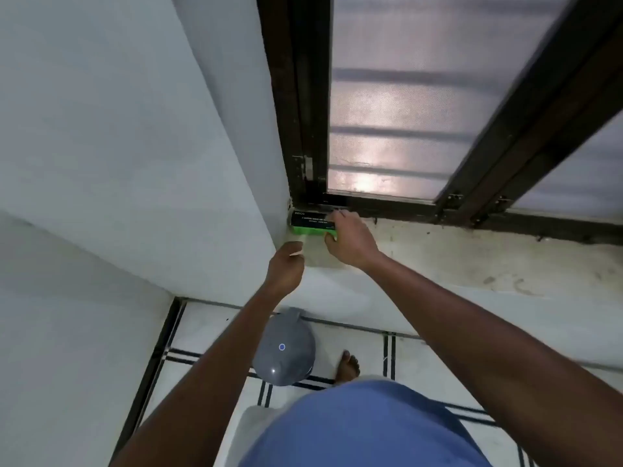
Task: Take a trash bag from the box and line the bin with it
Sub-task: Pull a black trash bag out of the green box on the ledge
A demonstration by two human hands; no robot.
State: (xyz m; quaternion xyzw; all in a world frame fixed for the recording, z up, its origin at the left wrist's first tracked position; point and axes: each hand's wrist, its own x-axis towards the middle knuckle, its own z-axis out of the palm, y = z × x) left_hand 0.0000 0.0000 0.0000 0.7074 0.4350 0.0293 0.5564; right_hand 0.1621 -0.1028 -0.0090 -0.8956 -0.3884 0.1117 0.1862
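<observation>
A green and black trash bag box (310,224) lies on the window sill (438,254), pushed into the corner against the white wall. My right hand (350,241) grips the box's right end. My left hand (286,264) hovers just below and left of the box, fingers curled, with a small pale sliver at its fingertips that I cannot identify. The grey bin with a domed lid (285,348) stands on the tiled floor below the sill, under my left forearm, lid closed.
A dark-framed window with frosted glass (387,112) rises behind the sill. White walls (118,146) close in on the left. A bare foot (347,365) stands on the tiled floor (421,365) beside the bin. My blue shirt (364,429) fills the bottom.
</observation>
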